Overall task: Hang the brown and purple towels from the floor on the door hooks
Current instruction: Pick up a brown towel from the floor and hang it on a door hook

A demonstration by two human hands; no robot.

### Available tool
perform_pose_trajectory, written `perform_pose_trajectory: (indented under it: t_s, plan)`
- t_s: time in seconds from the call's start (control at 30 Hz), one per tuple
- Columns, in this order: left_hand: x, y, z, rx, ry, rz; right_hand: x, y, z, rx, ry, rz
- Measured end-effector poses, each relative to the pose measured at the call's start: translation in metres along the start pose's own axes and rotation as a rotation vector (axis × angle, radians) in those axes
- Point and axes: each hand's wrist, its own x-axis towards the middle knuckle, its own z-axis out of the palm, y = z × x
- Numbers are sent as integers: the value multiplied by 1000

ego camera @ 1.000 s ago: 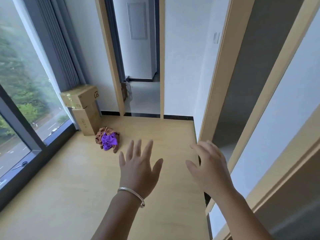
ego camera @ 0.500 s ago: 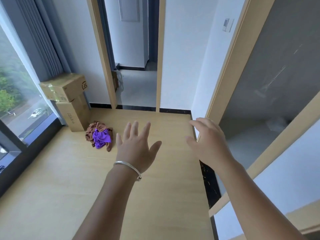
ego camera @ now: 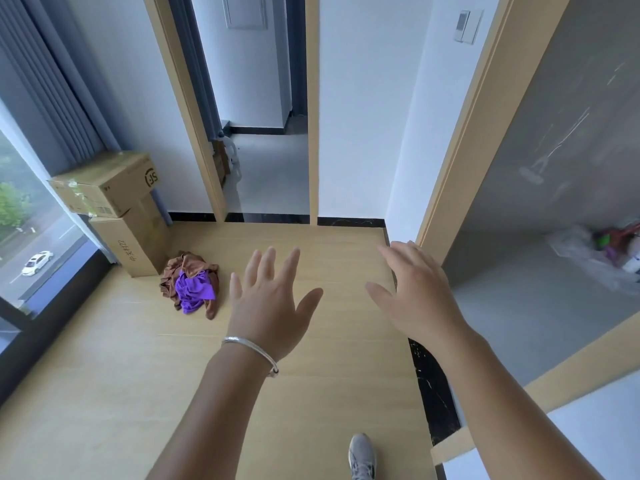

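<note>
nearest, a grey shoe (ego camera: 362,457) stands on the wooden floor (ego camera: 104,375) at the bottom edge. above it both arms reach forward. the left hand (ego camera: 268,308), a silver bracelet (ego camera: 251,349) on its wrist, has its grip fully open with fingers spread, holding and touching nothing. the right hand (ego camera: 417,294) is likewise open, fingers loosely extended, empty, hanging over the floor near the wooden door frame (ego camera: 460,133). beyond the left hand, the brown towel (ego camera: 188,270) lies crumpled on the floor with the purple towel (ego camera: 192,291) bunched on top of it, just beside two stacked cardboard boxes (ego camera: 121,209); both boxes are closed, so their contents cannot be told. farther back an open doorway (ego camera: 266,133) shows a hall. compared with half a second ago, the towels sit lower and nearer in view, and the shoe has come into sight.
</note>
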Motion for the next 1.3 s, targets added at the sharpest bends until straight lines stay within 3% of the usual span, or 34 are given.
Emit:
perform_pose_trajectory:
  t_s: [0.63,0.93,1.3]
  plan:
    - [255,98,44,65,18,36,223,158,8,113,21,44]
    - [363,87,75,-4,-37,32,326,170,40,95,-34,67]
    - [572,19,76,-135,37,-26,543,136,80,10,-116,-10]
